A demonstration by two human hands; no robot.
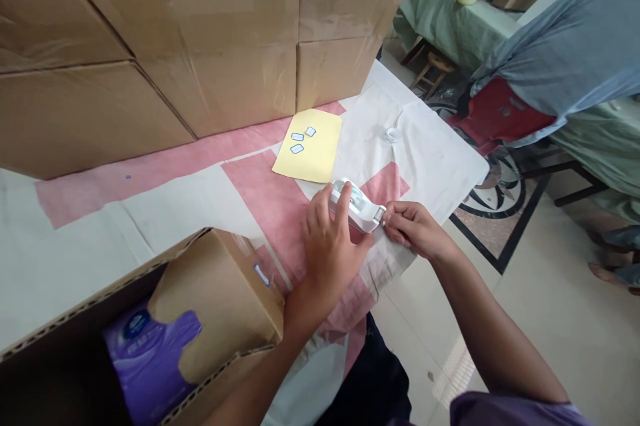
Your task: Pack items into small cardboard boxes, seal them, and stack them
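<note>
A small white tape dispenser [367,214] with a roll of clear tape in it sits on the table. My left hand [327,233] is wrapped round its side and back, index finger over the top by the roll. At the cutter end, my right hand [407,229] is closed in a pinch on the tape's end; the tape itself hardly shows between the fingers. Just beyond the dispenser lies a yellow sheet [320,159] bearing several small blue-edged labels [297,149].
Stacked cardboard boxes [230,33] wall off the far side. An open carton [240,299] with a purple package [150,359] inside stands at the near left. A loose tape roll [391,135] lies on the table [440,139]. A person in blue [575,39] sits on a red chair [500,113] at right.
</note>
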